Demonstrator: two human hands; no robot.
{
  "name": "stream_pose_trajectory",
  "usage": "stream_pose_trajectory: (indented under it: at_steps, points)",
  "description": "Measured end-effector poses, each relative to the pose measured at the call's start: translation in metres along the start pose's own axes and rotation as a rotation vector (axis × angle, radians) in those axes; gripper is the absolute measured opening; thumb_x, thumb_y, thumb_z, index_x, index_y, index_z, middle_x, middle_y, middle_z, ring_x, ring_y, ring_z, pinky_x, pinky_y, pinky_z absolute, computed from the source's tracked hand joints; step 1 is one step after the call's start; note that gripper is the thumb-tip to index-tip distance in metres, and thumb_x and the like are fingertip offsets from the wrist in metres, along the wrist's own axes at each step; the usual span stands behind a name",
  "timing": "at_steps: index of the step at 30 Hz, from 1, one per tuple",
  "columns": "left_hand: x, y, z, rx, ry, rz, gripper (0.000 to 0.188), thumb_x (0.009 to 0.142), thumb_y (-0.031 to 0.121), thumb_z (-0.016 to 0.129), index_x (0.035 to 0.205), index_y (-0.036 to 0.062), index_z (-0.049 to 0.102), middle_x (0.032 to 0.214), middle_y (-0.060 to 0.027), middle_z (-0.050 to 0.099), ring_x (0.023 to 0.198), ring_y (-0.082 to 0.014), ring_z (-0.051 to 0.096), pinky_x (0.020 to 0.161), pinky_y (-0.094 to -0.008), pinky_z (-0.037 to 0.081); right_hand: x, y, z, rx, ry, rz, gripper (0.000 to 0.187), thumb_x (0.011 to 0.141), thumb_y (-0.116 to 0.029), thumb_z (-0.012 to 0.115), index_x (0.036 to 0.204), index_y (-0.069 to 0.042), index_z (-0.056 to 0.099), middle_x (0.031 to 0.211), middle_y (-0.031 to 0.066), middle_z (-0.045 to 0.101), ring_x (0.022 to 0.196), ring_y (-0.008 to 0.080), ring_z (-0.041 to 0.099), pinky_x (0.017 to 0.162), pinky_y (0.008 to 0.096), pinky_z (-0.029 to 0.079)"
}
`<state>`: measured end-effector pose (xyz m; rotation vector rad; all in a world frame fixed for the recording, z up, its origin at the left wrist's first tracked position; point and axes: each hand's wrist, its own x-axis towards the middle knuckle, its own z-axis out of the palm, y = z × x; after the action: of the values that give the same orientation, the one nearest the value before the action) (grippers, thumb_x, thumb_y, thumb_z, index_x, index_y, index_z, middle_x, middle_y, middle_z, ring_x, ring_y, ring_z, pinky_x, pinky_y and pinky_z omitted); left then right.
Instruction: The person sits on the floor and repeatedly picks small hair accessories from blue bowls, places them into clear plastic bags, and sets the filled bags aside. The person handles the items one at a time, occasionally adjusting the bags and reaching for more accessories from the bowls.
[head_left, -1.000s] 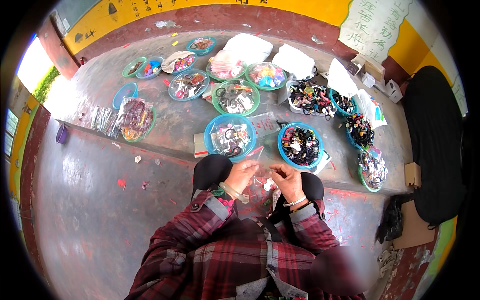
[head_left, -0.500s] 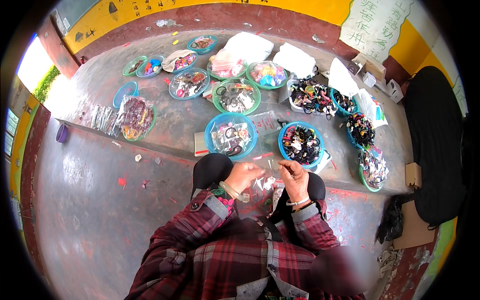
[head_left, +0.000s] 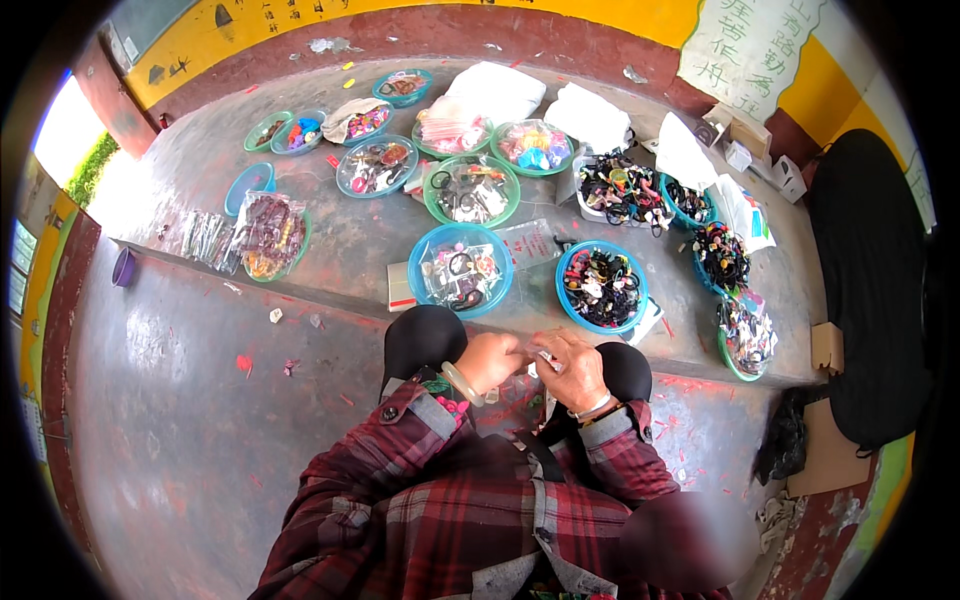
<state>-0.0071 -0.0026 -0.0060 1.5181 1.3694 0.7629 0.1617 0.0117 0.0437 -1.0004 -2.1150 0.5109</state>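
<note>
Right hand [head_left: 574, 372] pinches a small white piece [head_left: 547, 361], apparently steadying it near the left hand [head_left: 490, 362], whose finger hold is unclear

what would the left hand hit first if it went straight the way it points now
Probably the right hand, just beyond the fingertips of the left hand, though depth is unclear there.

Red plaid sleeves [head_left: 365, 455], pale bangle [head_left: 458, 382]
</note>
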Motion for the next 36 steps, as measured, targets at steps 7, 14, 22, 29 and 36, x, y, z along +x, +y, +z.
stream_pose_trajectory:
  at_steps: [7,14,22,29,36]
  points:
    - [-0.003,0.005,-0.003,0.213,-0.015,0.075,0.02,0.076,0.021,0.062,0.079,0.0012,0.062,0.067,-0.0141,0.061,0.061,-0.0212,0.062,0.058,-0.0308,0.047,-0.005,0.014,0.005,0.058,-0.161,0.075,0.011,0.069,-0.008,0.062,0.08,-0.008,0.063,0.085,0.0094,0.062,0.071,0.0298,0.06,0.06,0.0361,0.048]
    - [-0.003,0.007,-0.002,-0.134,0.047,-0.014,0.02,0.078,0.015,0.065,0.09,-0.0001,0.061,0.079,-0.0072,0.065,0.067,-0.012,0.06,0.06,-0.0257,0.047,-0.013,0.029,0.016,0.262,-0.11,0.411,0.005,0.074,-0.009,0.061,0.077,-0.005,0.062,0.072,0.0096,0.063,0.061,0.0234,0.06,0.058,0.0328,0.047]
    - [-0.001,0.006,-0.012,-0.647,0.002,-0.191,0.023,0.082,0.01,0.062,0.1,-0.0022,0.06,0.086,-0.0067,0.063,0.059,-0.005,0.054,0.045,-0.0183,0.04,0.0,0.016,-0.001,0.859,-0.088,0.745,0.013,0.081,-0.008,0.06,0.088,0.002,0.062,0.069,0.0032,0.062,0.045,0.0054,0.049,0.039,0.0182,0.035]
    - [-0.003,0.008,-0.009,-0.928,-0.05,-0.133,0.024,0.085,0.008,0.056,0.105,-0.005,0.056,0.097,-0.0104,0.06,0.086,-0.0164,0.06,0.073,-0.0261,0.05,0.001,0.018,-0.011,1.057,-0.227,0.905,0.017,0.082,-0.009,0.06,0.093,0.002,0.063,0.075,0.0069,0.065,0.041,0.0074,0.049,0.037,0.0184,0.033]
    - [-0.002,0.016,-0.01,-0.994,-0.026,-0.142,0.028,0.087,0.013,0.055,0.106,-0.0068,0.055,0.103,-0.0145,0.058,0.093,-0.0214,0.059,0.082,-0.0331,0.049,0.001,0.02,-0.007,1.023,-0.11,0.927,0.018,0.084,-0.015,0.058,0.088,0.001,0.064,0.073,0.006,0.065,0.041,0.007,0.047,0.037,0.018,0.032]
